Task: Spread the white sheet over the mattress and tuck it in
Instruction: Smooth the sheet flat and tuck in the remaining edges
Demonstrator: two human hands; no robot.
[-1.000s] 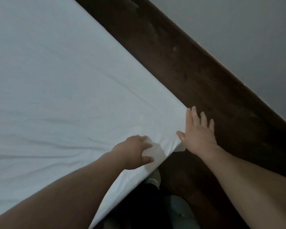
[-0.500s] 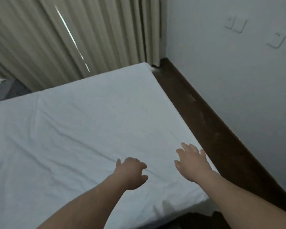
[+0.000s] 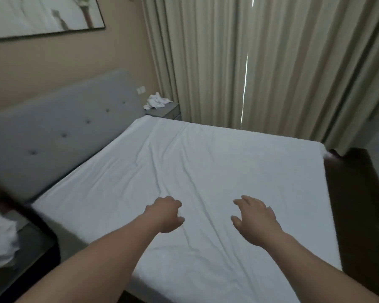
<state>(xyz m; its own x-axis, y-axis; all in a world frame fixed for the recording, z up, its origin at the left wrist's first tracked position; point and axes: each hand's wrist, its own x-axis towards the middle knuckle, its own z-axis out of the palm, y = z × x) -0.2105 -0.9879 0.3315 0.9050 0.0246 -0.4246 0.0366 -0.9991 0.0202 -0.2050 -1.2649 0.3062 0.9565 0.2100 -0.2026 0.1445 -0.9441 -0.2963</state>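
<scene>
Since a second ago the view has swung up from the near corner and dark floor to the whole bed, and both hands have let go of the sheet's corner and edge and moved out over the middle. Now the white sheet (image 3: 206, 171) covers the mattress top from the headboard side across to the far edge by the curtains, with a bunch of long creases fanning out from about the centre toward the hands. It isn't smooth yet, basically.

Left hand (image 3: 165, 214) floats over the sheet with fingers loosely curled under, gripping nothing; whether it actually touches the fabric is hard to tell. Right hand (image 3: 255, 217) is spread wide, palm down, fingers splayed, also empty, just beside the left with a strip of wrinkled sheet between them.

Room-wise: grey tufted headboard (image 3: 59, 127) on the left against a beige wall (image 3: 64, 60), with a framed picture (image 3: 42, 14) above it. Beige curtains (image 3: 271, 62) hang behind the bed with a thin sliver of light through the gap. A small grey nightstand (image 3: 163, 110) in the far corner has a crumpled white cloth (image 3: 157, 100) on it. Dark wood floor (image 3: 359, 204) runs along the right side. Another white cloth (image 3: 1, 237) sits bunched on a dark table (image 3: 31, 254) at lower left.
</scene>
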